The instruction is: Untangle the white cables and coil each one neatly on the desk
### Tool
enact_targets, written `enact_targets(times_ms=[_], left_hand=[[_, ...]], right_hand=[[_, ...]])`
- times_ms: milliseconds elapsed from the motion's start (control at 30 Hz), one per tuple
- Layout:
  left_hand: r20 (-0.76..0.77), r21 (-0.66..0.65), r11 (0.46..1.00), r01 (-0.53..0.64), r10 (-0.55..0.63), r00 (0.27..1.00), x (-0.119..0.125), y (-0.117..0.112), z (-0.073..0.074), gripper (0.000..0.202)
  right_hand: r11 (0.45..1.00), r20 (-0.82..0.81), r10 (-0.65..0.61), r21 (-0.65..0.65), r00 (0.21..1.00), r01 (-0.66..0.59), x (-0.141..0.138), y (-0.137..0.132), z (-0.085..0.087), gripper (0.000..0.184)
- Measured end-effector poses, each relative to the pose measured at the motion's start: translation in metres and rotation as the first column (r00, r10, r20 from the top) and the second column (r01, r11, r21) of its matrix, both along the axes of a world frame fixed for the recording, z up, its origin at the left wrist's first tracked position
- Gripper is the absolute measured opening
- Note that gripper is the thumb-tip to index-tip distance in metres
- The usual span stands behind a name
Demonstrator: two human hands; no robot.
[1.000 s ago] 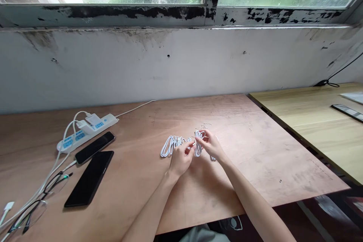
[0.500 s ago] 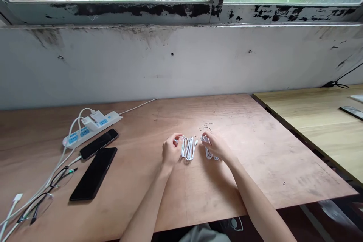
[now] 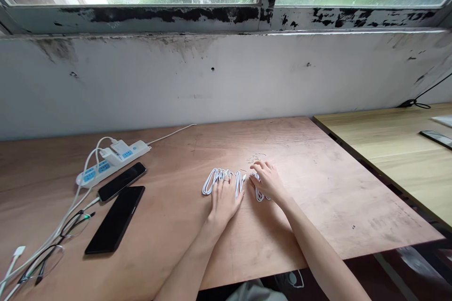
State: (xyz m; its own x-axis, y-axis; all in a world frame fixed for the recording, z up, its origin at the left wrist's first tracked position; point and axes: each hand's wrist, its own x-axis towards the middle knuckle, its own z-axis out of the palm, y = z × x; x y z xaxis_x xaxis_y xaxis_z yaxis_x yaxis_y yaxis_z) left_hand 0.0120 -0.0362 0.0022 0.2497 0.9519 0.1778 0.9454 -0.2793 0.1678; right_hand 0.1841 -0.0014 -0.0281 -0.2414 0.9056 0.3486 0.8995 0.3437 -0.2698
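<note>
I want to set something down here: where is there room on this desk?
The plywood desk is free right of the right hand, toward its right edge, and between the power strip and the white cable coils. It is crowded at the left, around the phones, glasses and charging cables.

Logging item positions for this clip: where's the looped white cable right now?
In the head view, the looped white cable lies on the plywood desk, under the left hand and beside the right hand.
</note>
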Motion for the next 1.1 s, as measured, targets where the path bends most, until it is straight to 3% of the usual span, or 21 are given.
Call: enact_targets(times_ms=[200, 467, 633, 733, 833, 900, 1100], left_hand=[[-0.088, -0.02, 1.0, 0.009, -0.011, 0.996, 0.005, 0.0, -0.004, 0.022], [-0.044, -0.028, 1.0, 0.009, -0.01, 0.999, 0.005, 0.002, -0.007, 0.022], [0.147, 0.002, 0.999, -0.051, 0.05, 0.988, 0.002, 0.004, -0.002, 0.017], [0.37, 0.021, 0.997, -0.081, 0.067, 0.927, -0.001, 0.005, 0.002, 0.018], [0.548, 0.035, 0.997, -0.069, 0.038, 0.835, -0.002, 0.006, 0.001, 0.019], [0.595, 0.056, 0.998, -0.041, -0.001, 0.804, -0.001, 0.005, -0.002, 0.024], [0.626, 0.077, 0.989, 0.127, -0.147, 0.766, 0.002, 0.002, -0.008, 0.04]], right_hand=[[1.0, -0.13, 0.007, -0.014, 0.992, -0.009, -0.005, -0.001, 0.008, 0.017], [0.999, -0.229, 0.028, -0.031, 0.973, -0.036, -0.011, -0.002, 0.01, 0.014], [0.999, -0.428, 0.003, 0.049, 0.904, 0.02, -0.015, -0.006, 0.017, 0.019], [0.998, -0.557, -0.062, -0.039, 0.828, 0.049, -0.019, -0.01, 0.022, 0.027], [0.969, -0.66, -0.026, -0.202, 0.75, -0.144, -0.029, -0.015, 0.022, 0.032], [0.929, -0.725, 0.028, -0.236, 0.689, -0.285, -0.038, -0.018, 0.019, 0.032], [0.951, -0.756, 0.037, -0.175, 0.653, -0.256, -0.05, -0.021, 0.016, 0.023]])
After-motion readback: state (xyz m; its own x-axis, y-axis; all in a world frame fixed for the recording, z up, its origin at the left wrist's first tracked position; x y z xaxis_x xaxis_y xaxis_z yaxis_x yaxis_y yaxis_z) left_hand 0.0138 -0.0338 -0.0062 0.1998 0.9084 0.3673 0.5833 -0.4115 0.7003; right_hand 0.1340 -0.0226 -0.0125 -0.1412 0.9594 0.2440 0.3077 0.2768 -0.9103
